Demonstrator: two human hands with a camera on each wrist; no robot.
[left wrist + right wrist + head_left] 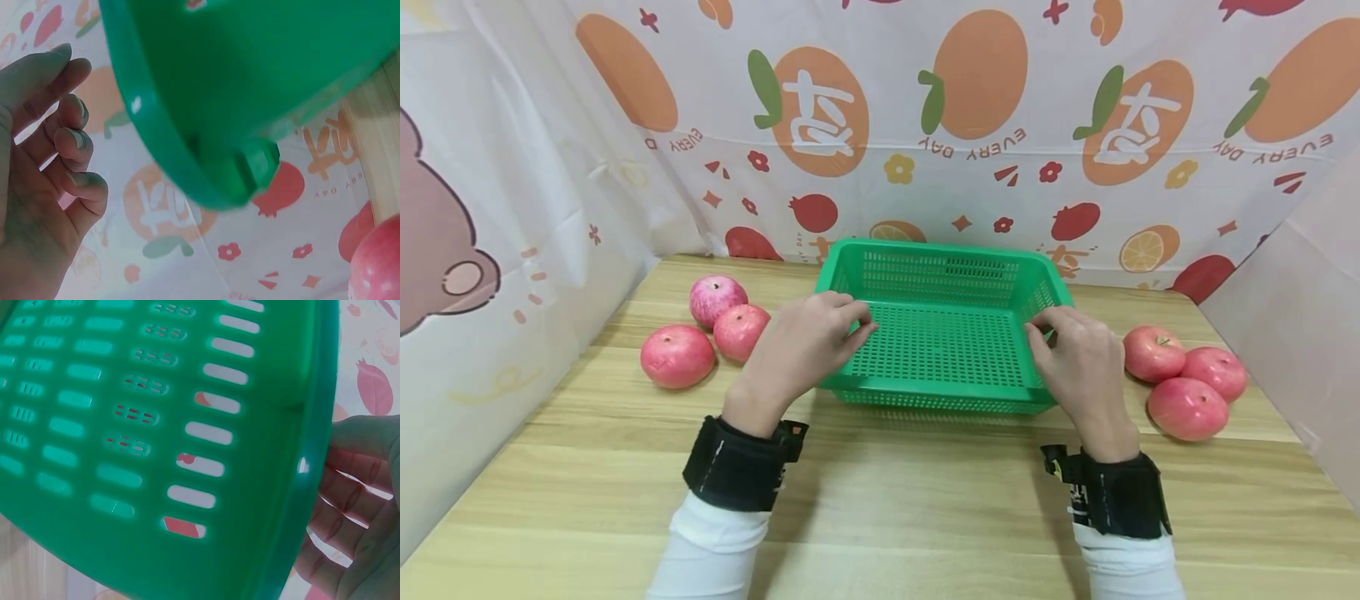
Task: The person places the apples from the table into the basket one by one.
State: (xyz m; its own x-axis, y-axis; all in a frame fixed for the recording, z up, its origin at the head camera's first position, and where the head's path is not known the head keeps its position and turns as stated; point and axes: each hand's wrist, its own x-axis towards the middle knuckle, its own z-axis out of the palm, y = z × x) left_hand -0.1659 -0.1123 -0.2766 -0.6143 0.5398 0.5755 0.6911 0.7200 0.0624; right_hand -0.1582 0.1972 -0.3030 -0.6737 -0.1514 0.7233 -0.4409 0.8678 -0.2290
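Note:
A green plastic basket [940, 392] with slotted sides and a meshed bottom stands on the wooden table between both hands. Near its left end, my left hand [808, 337] hovers with loosely bent fingers; the left wrist view shows a gap between those fingers and the basket's rim [147, 125]. Over at the right end is my right hand [1078, 358], its fingers loosely curved. In the right wrist view the rim [306, 465] partly covers the right fingertips, and whether they touch it cannot be told. Neither hand has anything visibly gripped.
Left of the basket lie three red apples, one of them a round apple [677, 357] in front. Three more sit to the right, including a near apple [1187, 408]. A fruit-printed cloth [895, 108] hangs behind the wooden table [917, 500] and along its sides.

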